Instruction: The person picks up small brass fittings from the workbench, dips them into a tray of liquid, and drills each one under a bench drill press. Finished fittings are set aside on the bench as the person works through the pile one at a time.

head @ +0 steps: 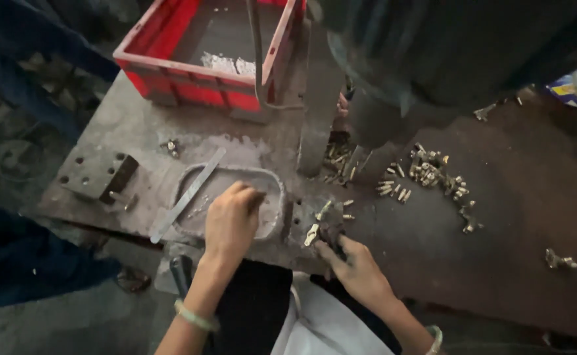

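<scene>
My left hand (pixel 232 220) reaches into a shallow oval metal tray (pixel 272 184) on the grimy steel bench, fingers curled together at its far side; what they pinch is too small to tell. My right hand (pixel 357 269) rests at the bench's near edge, fingertips closed around a small dark metal part (pixel 331 231) beside a few brass pieces (pixel 314 230). A pile of small brass fittings (pixel 430 174) lies further right, near the base of a dark press machine (pixel 393 72).
A red plastic crate (pixel 170 72) stands at the back of the bench. A flat metal strip (pixel 186 196) lies across the tray's left rim. A drilled steel block (pixel 97 174) sits at left. Stray brass fittings (pixel 558 260) lie at far right.
</scene>
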